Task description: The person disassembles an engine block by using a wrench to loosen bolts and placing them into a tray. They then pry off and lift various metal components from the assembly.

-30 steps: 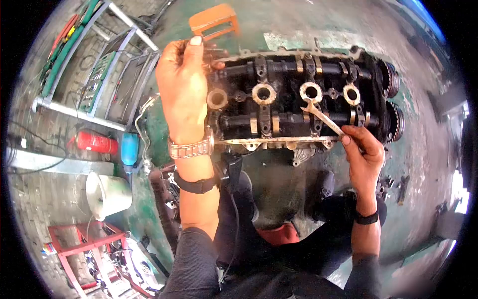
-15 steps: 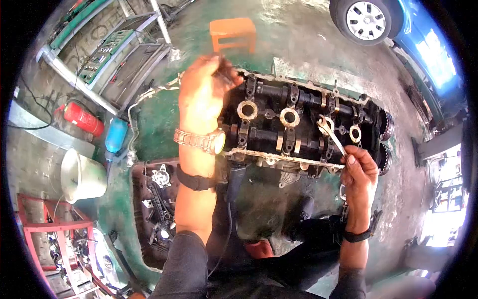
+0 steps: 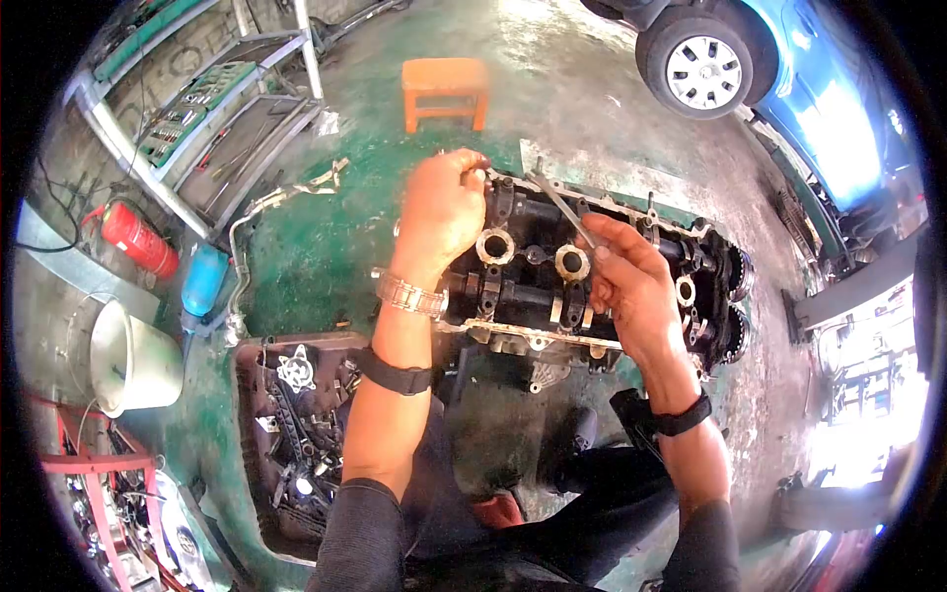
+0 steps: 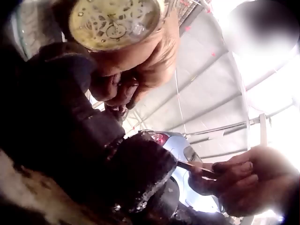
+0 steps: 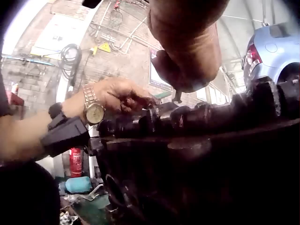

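A dark, oily cylinder head (image 3: pixel 533 232) with two camshafts lies in front of me. My left hand (image 3: pixel 444 202), with a metal-banded watch on its wrist, is at the far left end of the head. Its curled fingers pinch a small dark part at the nearest bearing cap; the fingers mostly hide that part. In my right hand (image 3: pixel 636 281) I grip a wrench (image 3: pixel 564 207) over the middle of the head, its free end pointing up and left. The right wrist view shows the wrench's open end (image 5: pixel 177 97) close above the camshaft caps.
A brown tray (image 3: pixel 252 474) of loose engine parts sits on the floor at left. Beyond it are a white bucket (image 3: pixel 148 355), a blue bottle (image 3: pixel 205 281) and a fire extinguisher (image 3: pixel 138 242). An orange stool (image 3: pixel 444 79) and a blue car (image 3: pixel 799 109) stand behind the head.
My right hand has carried the wrench from the near right side of the head up and left toward its middle. The left hand has come down onto the head's left end.
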Available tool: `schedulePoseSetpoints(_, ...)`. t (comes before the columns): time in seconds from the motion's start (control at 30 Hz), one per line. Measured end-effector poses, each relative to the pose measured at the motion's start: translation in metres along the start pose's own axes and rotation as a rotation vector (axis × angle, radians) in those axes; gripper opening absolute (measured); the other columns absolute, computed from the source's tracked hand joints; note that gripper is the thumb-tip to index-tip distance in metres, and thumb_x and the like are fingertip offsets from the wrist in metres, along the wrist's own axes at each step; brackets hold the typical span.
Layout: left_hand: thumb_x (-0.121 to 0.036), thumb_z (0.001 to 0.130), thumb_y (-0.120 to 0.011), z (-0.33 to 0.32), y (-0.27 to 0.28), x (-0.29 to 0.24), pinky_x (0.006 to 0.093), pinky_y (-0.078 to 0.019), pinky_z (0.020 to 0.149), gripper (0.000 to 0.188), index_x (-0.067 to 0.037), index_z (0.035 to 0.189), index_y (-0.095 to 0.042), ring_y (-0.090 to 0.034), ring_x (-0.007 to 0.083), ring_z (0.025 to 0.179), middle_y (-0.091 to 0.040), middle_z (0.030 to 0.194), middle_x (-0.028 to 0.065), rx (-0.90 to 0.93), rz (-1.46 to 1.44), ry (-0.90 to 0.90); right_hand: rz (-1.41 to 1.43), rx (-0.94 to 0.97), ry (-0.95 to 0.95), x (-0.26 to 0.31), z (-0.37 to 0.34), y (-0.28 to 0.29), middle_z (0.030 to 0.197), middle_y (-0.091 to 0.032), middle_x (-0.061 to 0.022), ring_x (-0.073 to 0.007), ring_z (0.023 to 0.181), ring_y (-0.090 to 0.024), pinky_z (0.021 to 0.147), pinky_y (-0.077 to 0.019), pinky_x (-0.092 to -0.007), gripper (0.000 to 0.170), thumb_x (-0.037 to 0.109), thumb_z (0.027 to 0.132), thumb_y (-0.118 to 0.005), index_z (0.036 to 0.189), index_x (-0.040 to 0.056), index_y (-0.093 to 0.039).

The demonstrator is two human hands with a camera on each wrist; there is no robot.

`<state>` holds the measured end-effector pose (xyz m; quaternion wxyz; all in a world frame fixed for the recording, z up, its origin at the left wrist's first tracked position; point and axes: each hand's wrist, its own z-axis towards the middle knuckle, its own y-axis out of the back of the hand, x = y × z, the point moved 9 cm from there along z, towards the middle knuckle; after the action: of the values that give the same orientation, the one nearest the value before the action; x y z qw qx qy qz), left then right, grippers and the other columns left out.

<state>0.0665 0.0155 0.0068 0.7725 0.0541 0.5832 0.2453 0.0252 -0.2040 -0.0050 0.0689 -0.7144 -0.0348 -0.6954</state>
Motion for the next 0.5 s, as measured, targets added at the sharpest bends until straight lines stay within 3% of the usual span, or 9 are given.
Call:
schedulePoseSetpoints(0.33,-0.002,0.087,-0.052,-0.002,-0.011,-0.001,0.0294,-0.0458,0.084,0.021,0.004,0.103,-0.064,-0.062,0.0186,0.091,-0.068,0.098,0.0137,0.092,-0.129,-0.037,-0.046,-0.007,-0.001,-0.004,-0.008,-0.015,0.094,-0.061,-0.0069,-0.0092,0.057,-0.048,0.049,-0.0423,-0.0243,0.036,0.003,0.088,-0.050,0.122,-0.0060,-0.050)
schedulePoseSetpoints(0.5,-0.001,0.087,-0.051,-0.002,-0.014,0.002,0.0294,-0.0456,0.084,0.021,0.004,0.103,-0.064,-0.062,0.0192,0.091,-0.068,0.098,0.0138,0.110,-0.160,-0.057,-0.052,0.032,0.006,-0.010,-0.008,-0.023,0.101,-0.061,-0.0052,-0.0061,0.057,-0.044,0.049,-0.0423,-0.0216,0.034,0.001,0.089,-0.047,0.124,-0.0010,-0.051)
